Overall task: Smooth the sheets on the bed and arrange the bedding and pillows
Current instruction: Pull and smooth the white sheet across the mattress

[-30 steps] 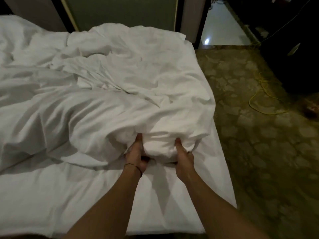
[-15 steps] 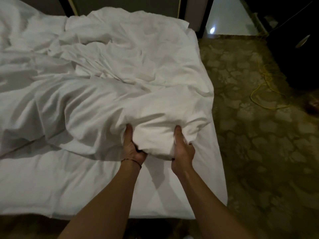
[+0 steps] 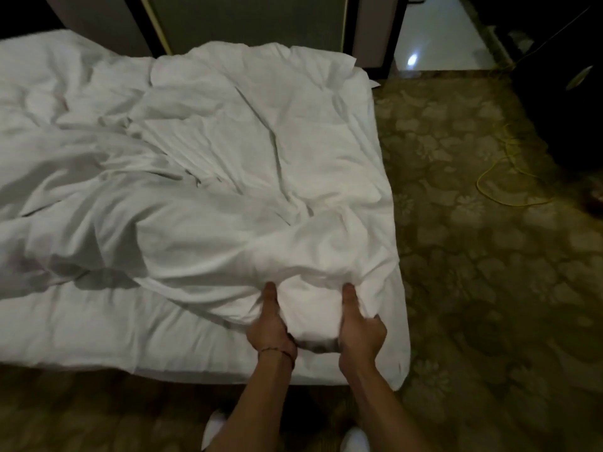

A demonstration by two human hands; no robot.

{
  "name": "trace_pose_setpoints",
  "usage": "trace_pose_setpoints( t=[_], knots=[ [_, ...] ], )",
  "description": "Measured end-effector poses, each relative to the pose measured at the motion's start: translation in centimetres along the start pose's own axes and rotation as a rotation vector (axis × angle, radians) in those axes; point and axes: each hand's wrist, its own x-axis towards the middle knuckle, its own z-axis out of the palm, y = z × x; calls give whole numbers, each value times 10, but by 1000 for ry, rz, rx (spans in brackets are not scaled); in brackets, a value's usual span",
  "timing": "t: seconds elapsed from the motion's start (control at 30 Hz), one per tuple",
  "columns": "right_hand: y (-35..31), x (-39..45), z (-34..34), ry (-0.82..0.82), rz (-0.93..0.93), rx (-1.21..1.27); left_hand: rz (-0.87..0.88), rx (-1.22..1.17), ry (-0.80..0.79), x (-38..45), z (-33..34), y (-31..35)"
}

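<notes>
We note the left hand (image 3: 269, 324) and right hand (image 3: 360, 327) both clamped on a bunched fold of the duvet (image 3: 228, 197), near the bed's (image 3: 98, 334) right corner. In our judgement, an uneven pull would skew it toward the floor (image 3: 489, 256).

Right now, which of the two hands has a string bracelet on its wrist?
The left hand, gripping the bunched white duvet, has the thin dark bracelet at its wrist. The right hand grips the same bundle, but its wrist is bare.
</notes>
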Motion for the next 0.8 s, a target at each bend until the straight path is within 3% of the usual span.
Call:
trace_pose_setpoints(
  t=[0.3, 0.53, 0.8],
  knots=[
    [-17, -16, -88, 64, -47, -81, -110, 53, 252, -90, -28, -50],
    [-61, 11, -123, -39, -175, -55, -141, -119, -85, -110, 9, -77],
    [-31, 25, -122, -109, -27, 48, -149, -137, -114, -82, 7, -95]
  ],
)
